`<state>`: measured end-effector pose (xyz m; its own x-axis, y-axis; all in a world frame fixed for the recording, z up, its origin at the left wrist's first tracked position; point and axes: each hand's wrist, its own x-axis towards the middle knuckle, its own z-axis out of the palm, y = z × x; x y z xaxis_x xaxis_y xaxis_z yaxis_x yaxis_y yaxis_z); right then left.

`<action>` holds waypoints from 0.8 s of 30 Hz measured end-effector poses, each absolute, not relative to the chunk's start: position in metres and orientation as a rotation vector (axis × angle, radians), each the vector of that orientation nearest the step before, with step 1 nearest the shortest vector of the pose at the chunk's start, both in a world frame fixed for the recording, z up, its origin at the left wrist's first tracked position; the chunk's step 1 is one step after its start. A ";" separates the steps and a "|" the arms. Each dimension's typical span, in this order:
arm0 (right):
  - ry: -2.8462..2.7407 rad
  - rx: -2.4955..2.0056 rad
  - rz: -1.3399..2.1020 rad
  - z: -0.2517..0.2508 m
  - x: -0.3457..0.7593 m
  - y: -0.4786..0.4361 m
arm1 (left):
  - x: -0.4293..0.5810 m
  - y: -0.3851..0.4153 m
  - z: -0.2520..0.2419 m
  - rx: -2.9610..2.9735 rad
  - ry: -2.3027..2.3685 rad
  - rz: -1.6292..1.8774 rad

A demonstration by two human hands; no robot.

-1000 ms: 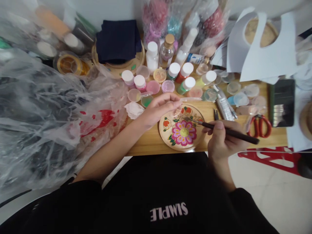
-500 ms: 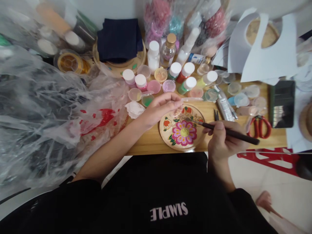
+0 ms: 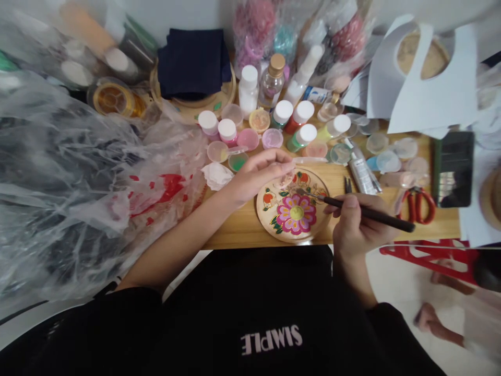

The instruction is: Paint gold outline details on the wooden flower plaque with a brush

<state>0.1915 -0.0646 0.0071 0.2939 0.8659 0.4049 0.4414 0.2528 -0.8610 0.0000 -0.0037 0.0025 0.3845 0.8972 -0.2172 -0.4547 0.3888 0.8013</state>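
Note:
A round wooden disc (image 3: 294, 209) painted with a pink flower, green leaves and red fruit lies at the table's front edge. My right hand (image 3: 358, 222) is closed on a thin dark paintbrush (image 3: 368, 213), whose tip touches the disc's upper right. My left hand (image 3: 256, 173) rests on the disc's upper left rim, fingers curled and pressed together over a small pale thing that I cannot name.
Small paint bottles (image 3: 301, 137) with white caps and pots of colour (image 3: 247, 139) crowd the table behind the disc. Clear plastic bags (image 3: 78, 183) fill the left. Red-handled scissors (image 3: 418, 204), a phone (image 3: 453, 168) and a paint tube (image 3: 360, 171) lie at the right. Another person's feet (image 3: 430, 316) show on the floor.
Both hands stay almost still on the disc. Another person's feet have come into view on the floor at the lower right.

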 end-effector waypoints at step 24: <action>-1.347 -1.394 0.405 0.006 0.192 -0.065 | 0.000 -0.003 0.004 0.750 0.755 0.948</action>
